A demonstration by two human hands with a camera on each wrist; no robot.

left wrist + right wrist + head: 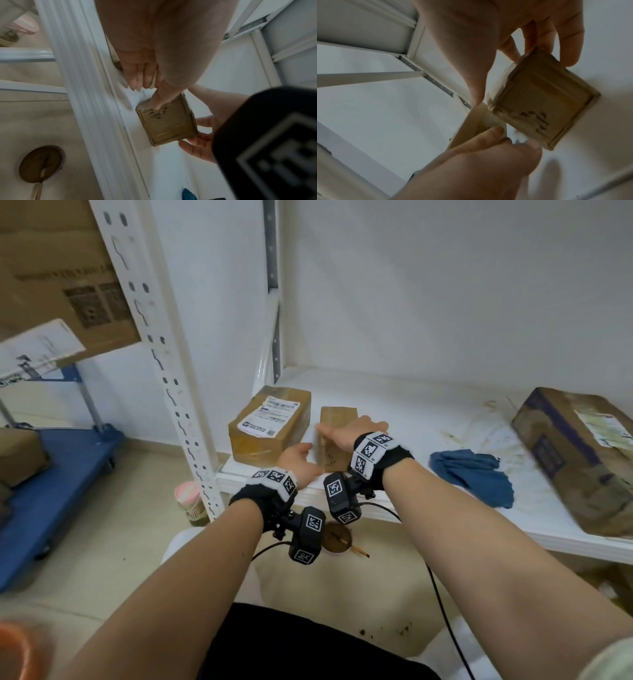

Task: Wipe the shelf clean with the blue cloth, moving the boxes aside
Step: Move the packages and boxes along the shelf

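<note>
Both forearms are filling the near view as I am steering over the white shelf (428, 412), my landmark. Going by size: a big dark-taped carton (579, 453) is lying at the shelf's right end, a labelled box (270, 429) is sitting at its left end, and the blue cloth (472, 477) is lying crumpled on the shelf between them, untouched. Just right of the labelled box, I am gripping the small box (334, 436) with my right hand (352, 431), fingers curled over its top. My left hand (298, 460) is hovering relaxed at its near-left corner, thumb touching. Its long axis is running front to back, so I am judging a leftward push best.
</note>
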